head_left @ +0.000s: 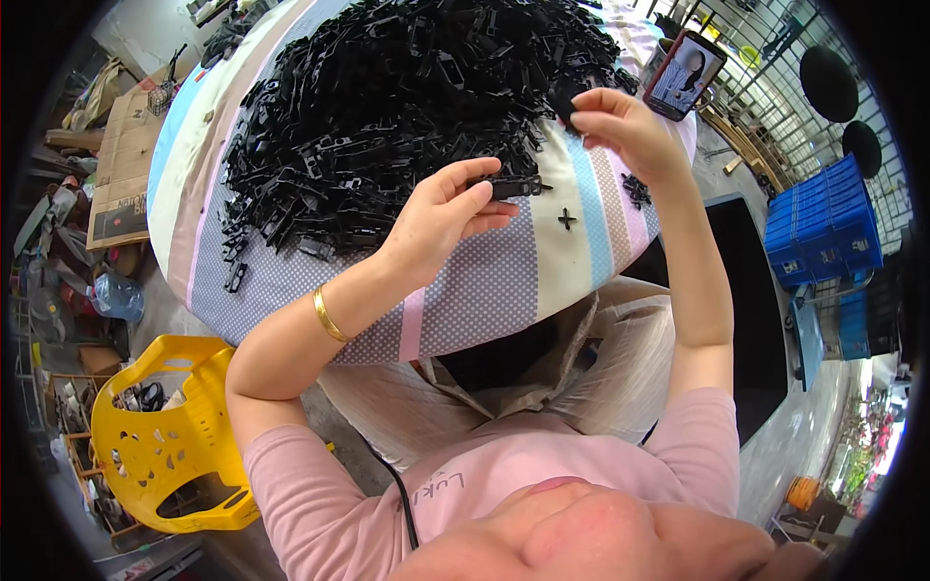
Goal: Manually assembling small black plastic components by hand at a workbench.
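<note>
My left hand (450, 208) is closed in a pinch on a slim black plastic clip-like part (515, 187), held just above the near edge of a big heap of black plastic parts (387, 107). The heap lies on a round table with a striped, dotted cloth (475, 276). At the heap's right edge, my right hand (630, 136) has its thumb and forefinger drawn together beside dark pieces; what sits between the fingertips blends into the black behind. A small black cross-shaped piece (568, 220) rests on the pale stripe, and a little cluster of black pieces (635, 191) lies under my right wrist.
A phone (686, 76) with a lit screen stands at the table's right rim. An open woven sack (620, 349) hangs between my lap and the table. To the left is a yellow plastic chair (194, 426); blue crates (821, 223) stand at the right.
</note>
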Tool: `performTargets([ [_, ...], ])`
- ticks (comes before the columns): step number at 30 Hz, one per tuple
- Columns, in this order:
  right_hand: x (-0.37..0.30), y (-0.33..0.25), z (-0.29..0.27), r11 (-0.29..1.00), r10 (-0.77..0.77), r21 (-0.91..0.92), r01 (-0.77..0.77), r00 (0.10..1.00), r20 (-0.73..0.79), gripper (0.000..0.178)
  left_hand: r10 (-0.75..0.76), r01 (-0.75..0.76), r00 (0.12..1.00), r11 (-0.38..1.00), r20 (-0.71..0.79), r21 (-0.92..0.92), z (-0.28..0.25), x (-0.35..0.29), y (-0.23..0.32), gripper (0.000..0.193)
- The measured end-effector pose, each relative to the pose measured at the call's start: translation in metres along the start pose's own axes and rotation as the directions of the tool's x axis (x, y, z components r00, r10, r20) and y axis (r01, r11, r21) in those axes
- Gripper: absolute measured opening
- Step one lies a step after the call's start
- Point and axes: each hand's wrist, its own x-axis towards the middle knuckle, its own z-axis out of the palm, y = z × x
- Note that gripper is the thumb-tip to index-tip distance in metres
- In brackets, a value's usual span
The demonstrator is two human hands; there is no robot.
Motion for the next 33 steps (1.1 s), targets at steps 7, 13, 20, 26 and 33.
performTargets([
  [7,-0.038,-0.020,0.043,0.950,-0.290,0.155,0.272,0.951,0.108,0.036,0.005,-0.003,1.000,0.985,0.009,-0.172,-0.002,0.005,-0.003,0.032],
  [13,-0.049,-0.021,0.066,0.703,-0.616,-0.366,0.610,0.779,0.116,0.028,0.022,-0.011,0.999,0.971,0.042,-0.239,-0.002,0.003,-0.004,0.031],
  [20,-0.059,-0.028,0.079,0.526,-0.690,-0.544,0.654,0.702,0.176,0.033,0.076,-0.076,0.996,0.997,-0.050,0.004,0.000,0.000,-0.009,0.034],
  [26,-0.058,-0.015,0.086,0.551,-0.717,-0.511,0.659,0.688,0.114,0.034,0.142,-0.141,0.990,0.988,-0.009,0.068,-0.004,0.001,-0.005,0.042],
  [33,-0.059,-0.022,0.072,0.980,-0.103,0.189,0.066,0.975,0.196,0.034,0.255,-0.262,0.965,0.924,0.059,0.278,-0.005,-0.005,0.010,0.044],
])
